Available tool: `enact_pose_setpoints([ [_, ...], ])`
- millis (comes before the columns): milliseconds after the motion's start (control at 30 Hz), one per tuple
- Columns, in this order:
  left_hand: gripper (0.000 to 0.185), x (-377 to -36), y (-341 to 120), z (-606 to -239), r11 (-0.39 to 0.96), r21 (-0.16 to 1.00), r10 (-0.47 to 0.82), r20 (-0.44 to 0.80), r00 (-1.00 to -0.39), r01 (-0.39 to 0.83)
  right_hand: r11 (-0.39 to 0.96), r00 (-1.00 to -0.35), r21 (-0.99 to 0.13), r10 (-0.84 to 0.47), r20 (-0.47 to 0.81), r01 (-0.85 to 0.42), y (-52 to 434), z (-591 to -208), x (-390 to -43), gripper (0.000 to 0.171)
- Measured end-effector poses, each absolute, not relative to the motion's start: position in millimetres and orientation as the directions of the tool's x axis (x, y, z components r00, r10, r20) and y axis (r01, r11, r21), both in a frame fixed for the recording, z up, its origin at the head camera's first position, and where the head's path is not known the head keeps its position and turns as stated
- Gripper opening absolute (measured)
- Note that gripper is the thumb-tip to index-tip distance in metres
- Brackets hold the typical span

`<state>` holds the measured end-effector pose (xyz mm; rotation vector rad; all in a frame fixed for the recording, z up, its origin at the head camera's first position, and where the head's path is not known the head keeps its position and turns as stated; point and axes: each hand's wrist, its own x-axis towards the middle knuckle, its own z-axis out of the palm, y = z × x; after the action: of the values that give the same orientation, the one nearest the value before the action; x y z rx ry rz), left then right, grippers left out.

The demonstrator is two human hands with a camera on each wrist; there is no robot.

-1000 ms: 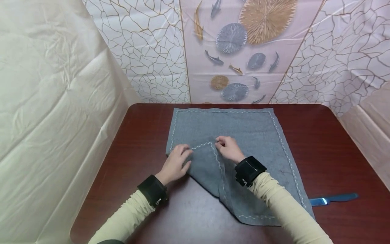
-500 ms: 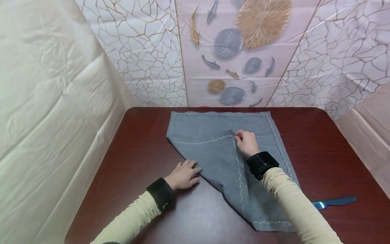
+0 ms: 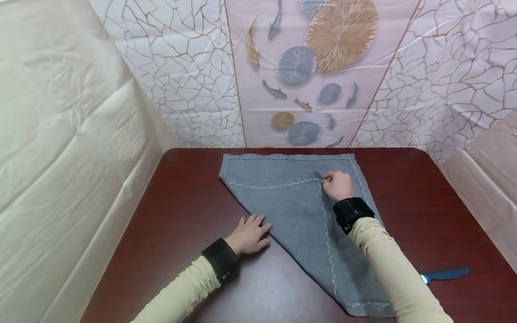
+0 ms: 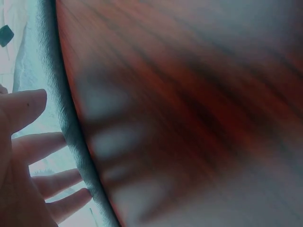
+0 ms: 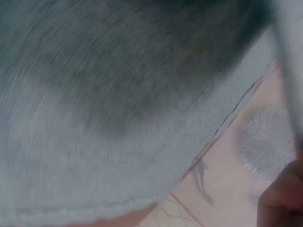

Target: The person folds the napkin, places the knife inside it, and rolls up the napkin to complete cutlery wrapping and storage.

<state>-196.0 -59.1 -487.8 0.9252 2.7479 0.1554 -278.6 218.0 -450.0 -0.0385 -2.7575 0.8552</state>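
Observation:
A grey cloth (image 3: 282, 206) with white wavy stitching along its borders lies on the table, its near-left corner folded diagonally towards the far right. My right hand (image 3: 338, 185) pinches that folded corner over the far right part of the cloth. In the right wrist view, the cloth (image 5: 118, 170) fills most of the picture and the hand (image 5: 281, 198) shows only at the lower right edge. With fingers spread, my left hand (image 3: 249, 235) rests at the diagonal fold. The left wrist view shows its fingertips touching the rounded fold (image 4: 71, 123).
A knife with a blue handle (image 3: 447, 274) lies right of the cloth, its blade mostly hidden behind the right sleeve (image 3: 396, 264). The dark red-brown table (image 3: 181, 202) ends against a patterned hanging (image 3: 295, 103) at the back. Cream sheeting (image 3: 81, 157) hangs at the left.
My right hand has carried the cloth's corner to the right and slightly away. The left hand has left the stitched edge and moved nearer, down to the fold, which has become straighter and longer.

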Motion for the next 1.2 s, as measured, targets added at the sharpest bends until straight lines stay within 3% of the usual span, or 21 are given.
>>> enact_pose_setpoints([
  [200, 0.048, -199.5, -51.8, -490.3, 0.788, 0.165, 0.616, -0.174, -0.769, 0.593, 0.625, -0.965, -0.765, 0.263, 0.021, 0.154, 219.7, -449.7, -290.0, 0.030],
  [300, 0.048, -202.7, -47.6, -492.4, 0.794, 0.169, 0.608, -0.179, -0.774, 0.584, 0.529, -0.941, -0.817, 0.337, -0.044, 0.228, 222.3, -450.3, -294.9, 0.031],
  [433, 0.049, -210.0, -40.4, -494.9, 0.798, 0.166, 0.602, -0.188, -0.776, 0.579, 0.591, -0.928, -0.774, 0.372, 0.014, 0.225, 226.5, -450.2, -299.6, 0.032],
  [633, 0.050, -222.6, -29.3, -495.7, 0.801, 0.143, 0.599, -0.216, -0.771, 0.582, 0.682, -0.949, -0.708, 0.309, 0.055, 0.181, 237.8, -452.8, -307.2, 0.036],
  [833, 0.050, -233.3, -20.5, -497.4, 0.811, 0.118, 0.583, -0.254, -0.772, 0.574, 0.760, -0.928, -0.620, 0.349, 0.131, 0.198, 256.3, -458.2, -318.4, 0.029],
  [1200, 0.050, -249.1, -16.6, -496.2, 0.822, 0.116, 0.568, -0.224, -0.792, 0.557, 0.705, -0.890, -0.636, 0.452, 0.060, 0.315, 281.5, -455.0, -341.7, 0.033],
])
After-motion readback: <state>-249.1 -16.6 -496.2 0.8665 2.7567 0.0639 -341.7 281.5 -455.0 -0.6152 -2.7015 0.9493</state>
